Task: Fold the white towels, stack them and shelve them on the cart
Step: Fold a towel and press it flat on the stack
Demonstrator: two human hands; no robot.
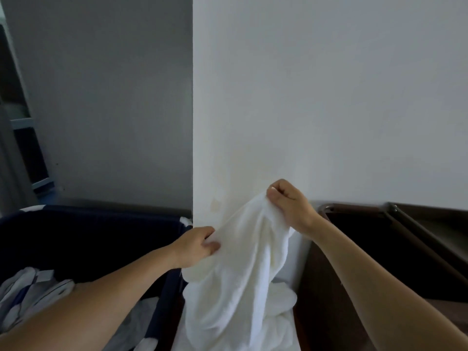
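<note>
A white towel (238, 274) hangs bunched in front of me, lifted off a pile of more white cloth (281, 315) at the bottom centre. My left hand (196, 245) pinches the towel's edge on its left side. Higher up and to the right, my right hand (288, 201) grips the towel's top edge in curled fingers. Below the hands the cloth drapes in loose folds. The dark brown cart (379, 249) stands to the right, its top rim level with my right wrist.
A dark blue fabric laundry bin (88, 236) stands at the left, with blue-and-white linen (27, 292) inside. A white wall corner (193, 122) rises straight ahead, close behind the towel. A dark doorway lies at the far left.
</note>
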